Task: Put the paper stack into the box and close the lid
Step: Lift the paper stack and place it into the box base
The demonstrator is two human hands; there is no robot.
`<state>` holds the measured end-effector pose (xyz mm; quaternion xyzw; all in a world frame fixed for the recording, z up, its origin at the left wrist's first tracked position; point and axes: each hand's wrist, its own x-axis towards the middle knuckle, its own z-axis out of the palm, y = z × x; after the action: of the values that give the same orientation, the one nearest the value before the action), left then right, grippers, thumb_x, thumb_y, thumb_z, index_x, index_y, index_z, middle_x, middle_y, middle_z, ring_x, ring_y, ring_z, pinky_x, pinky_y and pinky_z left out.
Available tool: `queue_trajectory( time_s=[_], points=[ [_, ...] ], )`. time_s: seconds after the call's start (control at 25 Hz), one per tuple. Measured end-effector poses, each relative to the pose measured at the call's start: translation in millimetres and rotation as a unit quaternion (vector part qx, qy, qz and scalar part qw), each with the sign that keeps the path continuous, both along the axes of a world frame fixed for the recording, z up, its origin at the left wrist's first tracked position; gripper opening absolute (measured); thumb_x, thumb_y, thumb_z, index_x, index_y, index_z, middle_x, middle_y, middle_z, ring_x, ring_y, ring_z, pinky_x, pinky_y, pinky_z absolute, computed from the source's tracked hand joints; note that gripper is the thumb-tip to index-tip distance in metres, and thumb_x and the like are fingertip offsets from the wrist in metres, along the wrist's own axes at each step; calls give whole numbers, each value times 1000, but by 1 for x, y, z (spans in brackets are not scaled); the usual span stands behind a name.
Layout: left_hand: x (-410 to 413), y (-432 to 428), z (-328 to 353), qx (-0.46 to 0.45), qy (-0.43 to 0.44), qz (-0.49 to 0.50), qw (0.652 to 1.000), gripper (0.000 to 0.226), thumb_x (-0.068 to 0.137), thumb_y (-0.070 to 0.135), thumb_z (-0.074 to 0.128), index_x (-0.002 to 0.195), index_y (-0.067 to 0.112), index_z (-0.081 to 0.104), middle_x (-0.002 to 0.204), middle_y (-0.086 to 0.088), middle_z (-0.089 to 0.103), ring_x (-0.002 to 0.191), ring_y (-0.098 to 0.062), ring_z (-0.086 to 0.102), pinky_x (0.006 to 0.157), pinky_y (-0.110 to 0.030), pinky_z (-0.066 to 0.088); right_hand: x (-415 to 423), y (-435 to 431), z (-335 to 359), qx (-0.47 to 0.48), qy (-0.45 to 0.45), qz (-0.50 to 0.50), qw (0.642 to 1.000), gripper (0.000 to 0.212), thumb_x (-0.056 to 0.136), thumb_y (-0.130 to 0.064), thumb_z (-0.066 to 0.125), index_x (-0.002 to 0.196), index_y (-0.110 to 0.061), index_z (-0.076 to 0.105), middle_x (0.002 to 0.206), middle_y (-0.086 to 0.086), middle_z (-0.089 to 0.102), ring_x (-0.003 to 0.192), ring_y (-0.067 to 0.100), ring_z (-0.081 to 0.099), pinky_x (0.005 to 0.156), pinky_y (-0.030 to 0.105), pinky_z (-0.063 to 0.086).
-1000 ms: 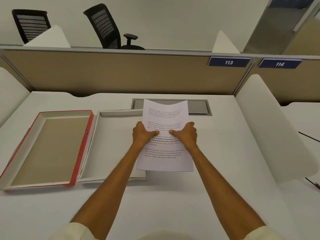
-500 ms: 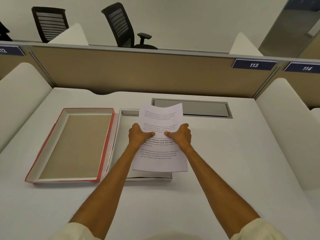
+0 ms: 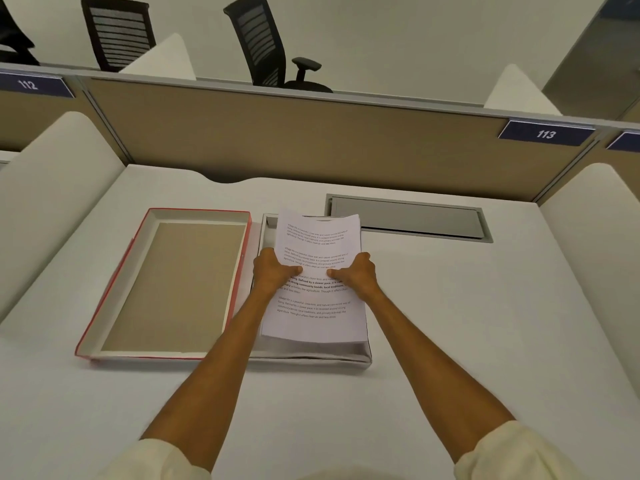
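A stack of white printed paper (image 3: 317, 237) is held over the white box tray (image 3: 311, 353), covering most of its inside. My left hand (image 3: 272, 271) grips the stack's left edge with the thumb on top. On the right edge, my right hand (image 3: 356, 275) holds it the same way. The stack's far end curls slightly upward. The red-edged lid (image 3: 166, 285), with a tan inner face, lies open and flat just left of the tray, joined to it along its long side.
A grey metal cable hatch (image 3: 408, 218) is set into the white desk behind the tray. A tan partition (image 3: 311, 140) with tags 112 and 113 closes the back. White curved dividers stand at both sides. Black office chairs sit beyond the partition.
Both hands have carried the paper stack leftward from beside the tray to a place over it, and lower. My view has swung left.
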<state>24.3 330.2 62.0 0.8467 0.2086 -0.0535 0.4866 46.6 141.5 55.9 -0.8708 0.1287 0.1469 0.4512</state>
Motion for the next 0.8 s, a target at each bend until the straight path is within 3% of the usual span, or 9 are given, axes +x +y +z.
queue_trajectory(
  time_s=[0.12,0.28,0.4,0.48,0.6,0.8],
  points=[
    [3,7,-8,-12,3,6,1000,49,73,15,85,116,3,63,126,-18,67,108,-36,68,87,-45,58,2,4,-1,18,14,26,999,63,74,-19,83,125,-4,49,127,16,60,109,31,65,89,38,58],
    [6,11,-19,-20,15,13,1000,46,75,14,83,115,2,63,126,-18,67,108,-36,68,88,-45,58,5,6,-6,36,39,52,997,51,76,-7,78,121,-2,54,123,16,63,104,31,67,73,26,56],
    [4,12,-27,-26,14,16,999,42,79,12,80,116,2,62,126,-18,66,109,-36,67,87,-44,57,5,6,-12,27,52,70,996,31,82,-2,68,110,-1,54,117,19,60,100,33,65,77,31,54],
    [5,12,-32,-27,12,19,999,41,81,12,78,117,3,61,127,-18,66,111,-37,66,88,-45,56,6,6,-13,19,51,75,996,14,86,0,60,96,-5,52,101,18,60,89,30,63,74,31,51],
    [3,11,-38,-25,15,30,999,42,83,13,76,120,3,59,129,-18,64,114,-37,64,91,-45,54,8,7,-14,27,46,77,996,10,90,-2,56,86,-10,51,87,9,59,83,28,61,70,29,50],
    [3,13,-46,-30,16,34,999,43,83,11,75,122,1,58,130,-19,64,115,-38,64,92,-46,54,6,13,-20,15,42,84,995,10,92,-4,55,99,-10,49,102,14,62,94,30,65,85,38,56]
  ],
)
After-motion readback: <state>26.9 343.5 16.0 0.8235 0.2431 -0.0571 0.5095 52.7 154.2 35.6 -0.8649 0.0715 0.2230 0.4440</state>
